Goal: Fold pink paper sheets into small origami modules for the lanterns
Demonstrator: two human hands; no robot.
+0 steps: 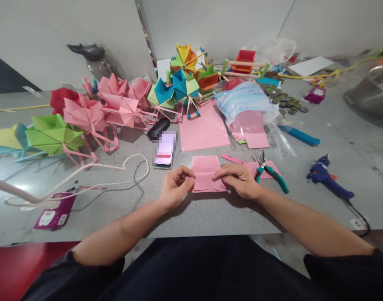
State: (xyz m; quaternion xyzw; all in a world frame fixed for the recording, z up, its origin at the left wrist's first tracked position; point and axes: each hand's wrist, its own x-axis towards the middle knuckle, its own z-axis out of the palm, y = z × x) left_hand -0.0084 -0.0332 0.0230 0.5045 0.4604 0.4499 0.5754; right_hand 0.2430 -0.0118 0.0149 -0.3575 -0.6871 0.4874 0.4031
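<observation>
A small piece of pink paper [206,167] with a crease across its middle and slits along its near edge lies in front of me. My left hand [178,186] pinches its left edge between thumb and fingers. Over its right side, my right hand [238,179] has thumb and fingers closed on the paper near the crease. Just right of that hand, green-handled pliers [266,169] rest with jaws apart on another pink paper piece [274,168]. A narrow pink strip [232,159] lies behind the right hand.
Pink sheets [204,129] and a plastic bag [244,102] lie behind. A phone [165,148] sits left, near folded paper models [84,113]. To the right are a blue glue gun [329,177], a blue cutter [301,136] and coins [285,102]. A white cable [93,165] crosses the left.
</observation>
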